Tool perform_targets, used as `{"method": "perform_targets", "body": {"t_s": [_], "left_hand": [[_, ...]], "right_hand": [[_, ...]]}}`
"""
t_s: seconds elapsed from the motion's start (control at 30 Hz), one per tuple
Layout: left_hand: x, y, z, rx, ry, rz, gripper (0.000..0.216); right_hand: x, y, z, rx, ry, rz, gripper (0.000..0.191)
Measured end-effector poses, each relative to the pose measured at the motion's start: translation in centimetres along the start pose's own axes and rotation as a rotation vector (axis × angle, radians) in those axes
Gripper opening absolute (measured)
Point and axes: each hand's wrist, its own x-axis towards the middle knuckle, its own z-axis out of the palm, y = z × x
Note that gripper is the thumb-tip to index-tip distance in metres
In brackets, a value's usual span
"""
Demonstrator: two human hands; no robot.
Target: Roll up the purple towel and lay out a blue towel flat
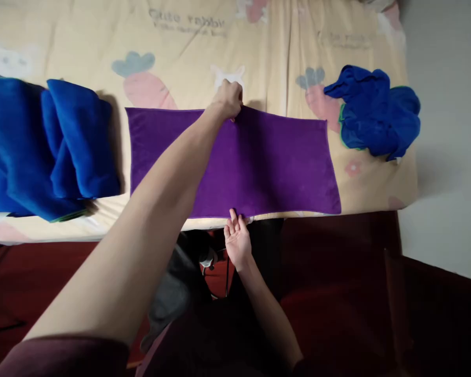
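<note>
purple towel (pixel 267 162) — far edge: left hand (pixel 228 99) | near edge: right hand (pixel 237 242)

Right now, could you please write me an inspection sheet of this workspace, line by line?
Surface: bed cover, pale yellow with carrot and rabbit prints, lying flat.
Job's things: purple towel spread flat along the near edge.
Clutter: folded blue towels at left; crumpled blue cloth with a green edge at right.
Hands: left hand pinches the purple towel's far edge at the middle; right hand touches its near edge, fingers extended.
Cables: a thin dark cord hangs below the bed edge.
Surroundings: dark red floor; grey wall at right.
</note>
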Motion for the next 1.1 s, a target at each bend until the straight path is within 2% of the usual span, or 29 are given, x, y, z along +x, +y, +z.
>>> {"method": "perform_targets", "body": {"t_s": [0.07,0.17,0.3,0.43,0.6,0.7,0.77,0.9,1.0,1.1], "left_hand": [[-0.2,-0.4,-0.3,-0.015,0.028,0.042,0.067],[-1.3,-0.3,-1.6,-0.063,0.043,0.096,0.06],[-4.2,1.7,-4.8,-0.21,0.096,0.053,0.051],[-8.1,4.5,-9.1,-0.319,0.165,0.014,0.034],[-12.9,6.2,-15.0,-0.384,0.306,0.13,0.011],[-15.3,6.1,-18.3,-0.483,0.387,0.176,0.007],[-16.9,5.8,-20.4,-0.585,0.441,0.21,0.009],[-21.2,5.4,-24.5,-0.783,0.543,0.299,0.019],[-25.1,5.6,-27.3,-0.876,0.581,0.37,0.02],[-28.3,5.5,-29.8,-0.899,0.667,0.38,0.022]], "right_hand": [[-0.4,-0.1,0.1,-0.007,-0.007,-0.01,0.026],[-1.5,-0.1,0.1,-0.026,-0.004,-0.034,0.024],[-3.9,-0.1,0.1,-0.051,-0.012,-0.127,0.021],[-6.6,-0.6,0.0,-0.188,-0.038,-0.378,0.045],[-9.6,-3.2,-0.6,-0.439,0.048,-0.857,0.067],[-11.4,-6.2,-0.5,-0.606,0.165,-1.13,0.066],[-12.6,-9.1,0.1,-0.672,0.216,-1.253,0.067],[-15.4,-16.3,3.3,-0.648,0.244,-1.507,0.07],[-17.9,-22.1,6.7,-0.545,0.136,-1.711,0.066],[-20.2,-27.4,10.1,-0.423,0.003,-1.836,0.058]]}}
